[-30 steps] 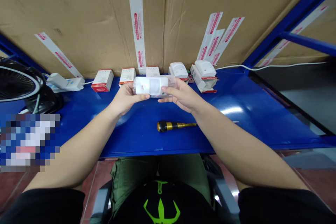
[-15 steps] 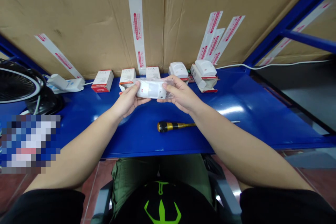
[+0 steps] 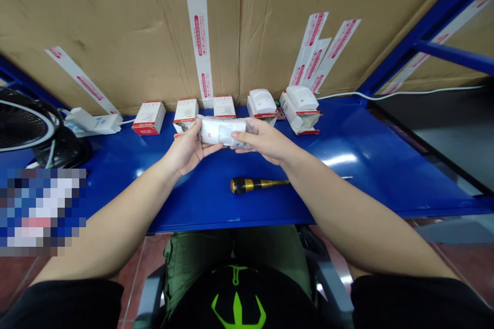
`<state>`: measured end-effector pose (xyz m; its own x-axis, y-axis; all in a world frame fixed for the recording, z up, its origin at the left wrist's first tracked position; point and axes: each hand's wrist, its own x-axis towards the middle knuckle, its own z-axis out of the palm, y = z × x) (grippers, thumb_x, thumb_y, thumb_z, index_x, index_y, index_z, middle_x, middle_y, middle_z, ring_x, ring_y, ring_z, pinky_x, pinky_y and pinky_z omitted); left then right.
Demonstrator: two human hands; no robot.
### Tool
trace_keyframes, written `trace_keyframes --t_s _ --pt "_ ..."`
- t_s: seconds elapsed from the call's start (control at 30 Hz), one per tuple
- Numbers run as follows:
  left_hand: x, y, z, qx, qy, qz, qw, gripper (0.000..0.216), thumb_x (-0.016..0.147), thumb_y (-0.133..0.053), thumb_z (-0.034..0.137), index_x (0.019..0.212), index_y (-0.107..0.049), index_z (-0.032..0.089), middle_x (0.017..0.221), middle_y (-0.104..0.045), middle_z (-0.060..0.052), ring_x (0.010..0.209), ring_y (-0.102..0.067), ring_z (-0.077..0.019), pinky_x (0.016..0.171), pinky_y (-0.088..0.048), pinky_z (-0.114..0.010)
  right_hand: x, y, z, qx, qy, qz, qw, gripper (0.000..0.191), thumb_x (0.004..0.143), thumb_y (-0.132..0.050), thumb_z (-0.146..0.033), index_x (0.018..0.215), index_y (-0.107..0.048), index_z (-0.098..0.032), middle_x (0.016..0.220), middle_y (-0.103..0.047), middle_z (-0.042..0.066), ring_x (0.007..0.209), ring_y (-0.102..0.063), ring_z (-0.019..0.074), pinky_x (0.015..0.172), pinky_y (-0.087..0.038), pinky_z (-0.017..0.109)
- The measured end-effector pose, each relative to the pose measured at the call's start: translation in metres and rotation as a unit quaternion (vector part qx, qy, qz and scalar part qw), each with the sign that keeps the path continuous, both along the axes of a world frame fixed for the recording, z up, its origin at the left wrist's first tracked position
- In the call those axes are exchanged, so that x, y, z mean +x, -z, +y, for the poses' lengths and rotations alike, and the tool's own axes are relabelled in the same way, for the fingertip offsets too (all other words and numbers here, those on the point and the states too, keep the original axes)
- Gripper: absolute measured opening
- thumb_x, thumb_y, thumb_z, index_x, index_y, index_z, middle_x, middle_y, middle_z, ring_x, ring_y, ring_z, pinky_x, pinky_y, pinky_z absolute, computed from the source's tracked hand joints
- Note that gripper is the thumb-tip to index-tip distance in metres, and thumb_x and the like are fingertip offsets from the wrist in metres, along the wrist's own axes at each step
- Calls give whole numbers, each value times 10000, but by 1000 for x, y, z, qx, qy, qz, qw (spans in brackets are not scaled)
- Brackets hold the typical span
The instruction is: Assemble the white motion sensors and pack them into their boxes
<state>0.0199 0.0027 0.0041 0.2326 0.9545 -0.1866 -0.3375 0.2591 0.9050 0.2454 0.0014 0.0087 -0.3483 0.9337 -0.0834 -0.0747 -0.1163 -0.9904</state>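
Observation:
A white motion sensor (image 3: 216, 131) in a clear plastic bag is held level above the blue table, between my two hands. My left hand (image 3: 188, 149) is closed on its left end, thumb on top and fingers underneath. On the other end, my right hand (image 3: 266, 139) grips the sensor and the bag's loose plastic, its thumb lying across the front. Nearer to me a screwdriver (image 3: 254, 185) with a black and gold handle lies on the table, its shaft partly hidden beneath my right forearm.
Small red and white boxes (image 3: 148, 118) stand in a row at the back. White sensors (image 3: 301, 98) rest on the two rightmost boxes. To the left are a power strip (image 3: 92, 122) and a black fan (image 3: 23, 123). Cardboard (image 3: 127, 25) backs the blue table (image 3: 200, 205).
My right thumb has shifted left and down over the sensor's front. The sensor stays in both hands, and its front looks turned slightly. The screwdriver has not moved.

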Motion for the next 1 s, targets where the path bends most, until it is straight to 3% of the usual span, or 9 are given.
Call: trace_keyframes --t_s 0.17,0.27,0.37,0.57,0.67,0.77,0.87,1.0 --pt "6 -6 -8 15 6 19 1000 84 979 -813 189 1054 -813 151 1141 -867 -101 1041 -847 -216 1014 -704 -299 9 -2 7 0 -26 -18 999 299 789 -974 -294 965 -760 -182 858 -789 41 715 -719 138 580 -623 232" --pt "5 -7 -9 24 6 28 999 110 944 -876 221 1005 -825 144 1099 -873 -99 990 -851 -209 1029 -699 -300 13 -3 7 19 -56 -16 998 400 733 -1011 -312 985 -729 -182 841 -785 34 737 -742 161 593 -639 256" --pt "1 -4 -7 33 13 29 999 184 908 -924 250 1042 -834 162 1138 -873 -95 1063 -845 -226 1050 -690 -310 12 -2 4 34 -82 3 996 457 742 -999 -340 1051 -692 -204 850 -783 23 751 -765 183 632 -674 305" --pt "-5 0 -7 14 106 41 993 370 875 -958 275 1207 -818 191 1191 -865 -117 1065 -854 -262 938 -721 -336 11 -1 5 78 -87 0 993 510 656 -1050 -485 920 -733 -185 763 -752 0 649 -704 138 605 -649 284" --pt "-7 0 -6 29 97 36 994 414 871 -964 325 1238 -803 220 1214 -860 -108 1121 -841 -275 915 -727 -344 16 -3 7 79 -86 -10 993 481 770 -963 -608 885 -767 -184 758 -760 22 666 -714 139 651 -662 293" --pt "-9 -1 -3 43 71 29 996 369 827 -991 329 1128 -805 225 1129 -866 -68 1048 -841 -238 819 -726 -282 19 -3 9 103 -77 -20 992 434 879 -869 -621 897 -789 -195 816 -777 40 723 -727 147 710 -673 320" --pt "-10 1 0 54 68 35 996 387 755 -1025 284 1043 -774 221 1059 -848 -31 922 -822 -189 697 -695 -223 17 -1 11 149 -30 -58 987 404 919 -823 -605 864 -757 -211 776 -739 27 691 -694 157 665 -655 337" --pt "-8 4 1 115 56 69 989 505 667 -1066 293 1037 -730 218 1031 -813 -14 849 -773 -153 653 -643 -199 14 5 12 232 55 -149 960 356 977 -754 -514 791 -654 -228 706 -654 11 656 -639 174 662 -611 363"
